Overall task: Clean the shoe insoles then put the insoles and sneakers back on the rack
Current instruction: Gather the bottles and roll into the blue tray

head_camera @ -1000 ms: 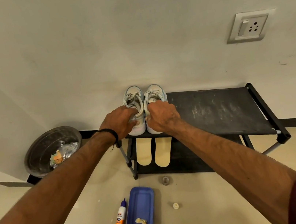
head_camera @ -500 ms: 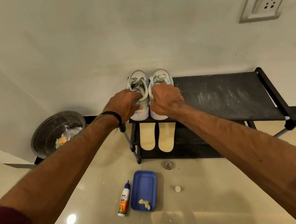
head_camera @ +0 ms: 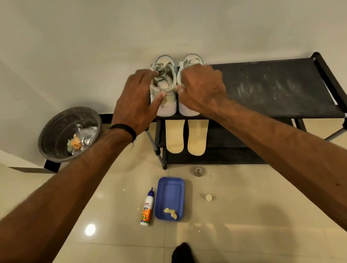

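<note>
Two white sneakers stand side by side, toes to the wall, on the left end of the black rack's top shelf. My left hand lies along the left sneaker, fingers stretched toward the laces and thumb touching its heel. My right hand curls over the right sneaker and grips its collar, hiding most of it. Two beige insoles, the left insole and the right insole, lie flat on the lower shelf directly below the sneakers.
A grey bin with scraps sits by the wall, left of the rack. On the tiled floor lie a glue bottle, a blue tray with a rag piece, a small cap and my socked foot.
My left hand's fingers have loosened from a curled grip to lying stretched along the left sneaker. The right hand keeps its grip. The sneakers stay on the top shelf.
</note>
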